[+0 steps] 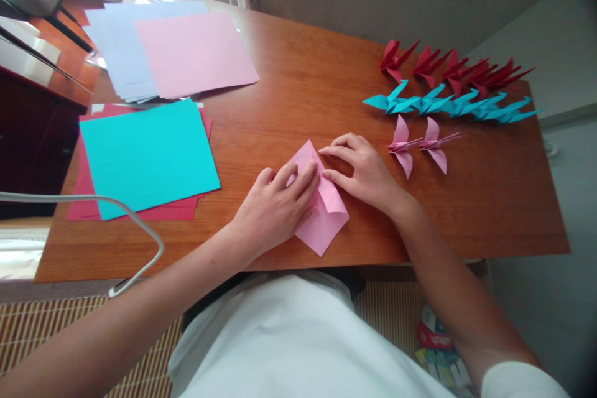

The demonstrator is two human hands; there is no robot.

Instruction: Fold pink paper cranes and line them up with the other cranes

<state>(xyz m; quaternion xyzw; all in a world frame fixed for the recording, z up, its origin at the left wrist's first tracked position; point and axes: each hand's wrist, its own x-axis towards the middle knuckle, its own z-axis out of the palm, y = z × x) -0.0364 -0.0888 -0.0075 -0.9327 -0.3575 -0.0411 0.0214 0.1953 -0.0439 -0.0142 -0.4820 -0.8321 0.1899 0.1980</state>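
A partly folded pink sheet of origami paper lies near the table's front edge, one corner toward me and a raised flap on its right side. My left hand holds it down from the left, its bent fingers on the upper part and covering the left edge. My right hand is at the upper right edge, thumb tip touching the paper near the flap. Its index finger reaches to the edge above, with a gap between the two. To the right stand two pink paper cranes.
Behind the pink cranes run a row of blue paper cranes and a row of red paper cranes. At left lie a blue sheet over red sheets, and a pink sheet over pale blue sheets. A white cable crosses the left corner.
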